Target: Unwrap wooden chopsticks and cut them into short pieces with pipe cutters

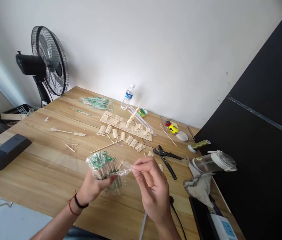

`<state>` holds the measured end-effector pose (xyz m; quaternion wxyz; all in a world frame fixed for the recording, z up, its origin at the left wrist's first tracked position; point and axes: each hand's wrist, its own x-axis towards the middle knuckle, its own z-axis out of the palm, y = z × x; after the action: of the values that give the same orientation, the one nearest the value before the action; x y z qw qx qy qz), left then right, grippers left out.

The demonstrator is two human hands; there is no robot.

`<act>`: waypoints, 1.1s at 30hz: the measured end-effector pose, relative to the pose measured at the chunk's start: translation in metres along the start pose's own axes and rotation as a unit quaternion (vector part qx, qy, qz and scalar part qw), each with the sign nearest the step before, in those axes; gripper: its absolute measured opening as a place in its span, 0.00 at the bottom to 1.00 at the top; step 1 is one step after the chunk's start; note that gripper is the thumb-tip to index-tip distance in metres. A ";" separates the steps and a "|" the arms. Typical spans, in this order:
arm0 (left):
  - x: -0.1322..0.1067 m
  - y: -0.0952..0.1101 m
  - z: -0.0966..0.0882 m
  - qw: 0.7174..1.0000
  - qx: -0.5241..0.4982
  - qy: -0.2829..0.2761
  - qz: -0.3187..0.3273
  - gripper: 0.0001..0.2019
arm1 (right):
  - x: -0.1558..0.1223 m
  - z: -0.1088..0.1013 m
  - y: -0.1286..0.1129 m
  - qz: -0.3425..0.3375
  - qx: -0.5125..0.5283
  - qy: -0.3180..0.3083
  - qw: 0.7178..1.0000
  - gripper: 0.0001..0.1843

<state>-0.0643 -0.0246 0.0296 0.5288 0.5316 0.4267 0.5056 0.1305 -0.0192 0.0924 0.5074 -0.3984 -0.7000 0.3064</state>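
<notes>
My left hand point(94, 186) is wrapped around a clear plastic bag of wrapped chopsticks point(106, 168), bundled with green-printed sleeves, held above the table's near part. My right hand point(153, 186) pinches the loose end of the clear bag film point(126, 167) between thumb and fingertips, drawing it out to the right of the bundle. Beyond both hands stands a model built of short wooden sticks point(127, 126) on a flat stick base. A row of small stick panels point(131, 141) lies in front of it.
A pile of wrapped chopsticks point(97, 103) and a water bottle point(128, 97) stand at the back. Pliers point(167, 156), a yellow tape measure point(173, 128), a thread spool point(199, 146) and a clear jug point(213, 161) are on the right. A black fan point(49, 61) stands beyond the left corner.
</notes>
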 end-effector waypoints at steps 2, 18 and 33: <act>-0.001 -0.003 -0.008 1.000 0.006 -0.028 -0.012 0.17 | -0.006 -0.003 0.010 0.027 -0.026 -0.021 0.999 0.06; -0.010 -0.021 0.005 1.000 0.011 0.004 0.019 0.33 | -0.008 0.001 -0.008 0.175 -0.065 -0.097 0.978 0.20; 0.006 0.005 0.003 0.989 0.098 -0.070 0.083 0.10 | 0.006 -0.006 -0.013 0.208 -0.107 -0.153 0.960 0.05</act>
<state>-0.0605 -0.0193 0.0356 0.4594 0.6483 0.3907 0.4649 0.1318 -0.0204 0.1077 0.2735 -0.5357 -0.6994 0.3860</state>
